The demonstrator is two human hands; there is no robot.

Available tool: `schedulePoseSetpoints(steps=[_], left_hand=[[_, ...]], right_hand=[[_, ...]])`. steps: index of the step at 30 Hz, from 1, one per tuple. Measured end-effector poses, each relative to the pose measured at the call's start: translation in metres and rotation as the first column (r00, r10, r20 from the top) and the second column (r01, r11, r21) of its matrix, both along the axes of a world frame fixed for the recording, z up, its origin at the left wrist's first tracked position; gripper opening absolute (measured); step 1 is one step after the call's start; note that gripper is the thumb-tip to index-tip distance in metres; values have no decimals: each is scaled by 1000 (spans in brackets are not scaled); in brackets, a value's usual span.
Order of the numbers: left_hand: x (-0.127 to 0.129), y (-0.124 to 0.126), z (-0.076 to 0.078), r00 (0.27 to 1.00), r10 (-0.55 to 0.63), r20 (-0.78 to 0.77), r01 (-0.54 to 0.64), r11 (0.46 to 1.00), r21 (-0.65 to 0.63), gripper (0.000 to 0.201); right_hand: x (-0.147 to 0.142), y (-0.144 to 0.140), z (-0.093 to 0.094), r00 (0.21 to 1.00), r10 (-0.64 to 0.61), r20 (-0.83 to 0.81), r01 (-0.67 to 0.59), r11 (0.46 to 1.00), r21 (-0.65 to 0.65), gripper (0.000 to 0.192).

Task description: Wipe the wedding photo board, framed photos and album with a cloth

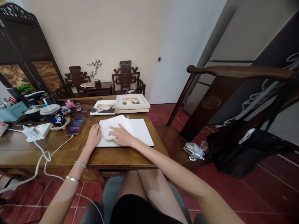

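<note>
Both palms flat, fingers spread: left hand (93,137) and right hand (121,135) pressing white cloth (113,124) onto white board (142,130). Gripping nothing. Cloth bunched, far right of board uncovered.

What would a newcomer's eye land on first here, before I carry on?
Probably the two hands at the middle of the wooden table: the right hand presses flat on a white cloth spread over a white board, the left hand resting at its edge. Just behind lies a white picture frame; a white power strip sits far left.

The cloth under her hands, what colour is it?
Plain white cloth, lying on a white board; the head view shows it clearly.
</note>
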State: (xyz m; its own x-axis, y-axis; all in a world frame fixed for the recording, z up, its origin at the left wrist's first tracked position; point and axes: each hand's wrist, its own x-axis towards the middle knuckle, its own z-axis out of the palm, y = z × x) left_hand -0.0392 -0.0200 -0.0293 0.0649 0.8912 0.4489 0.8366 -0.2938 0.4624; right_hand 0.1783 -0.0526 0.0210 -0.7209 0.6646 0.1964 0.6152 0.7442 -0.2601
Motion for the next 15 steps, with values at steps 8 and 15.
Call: schedulePoseSetpoints(steps=[8, 15], left_hand=[[5, -3, -4, 985, 138, 101, -126, 985, -114, 39], [2, 4, 9, 934, 217, 283, -139, 952, -272, 31]], right_hand=[[111, -65, -2, 994, 15, -105, -21, 998, -56, 33], [143, -38, -24, 959, -221, -179, 210, 974, -80, 20]])
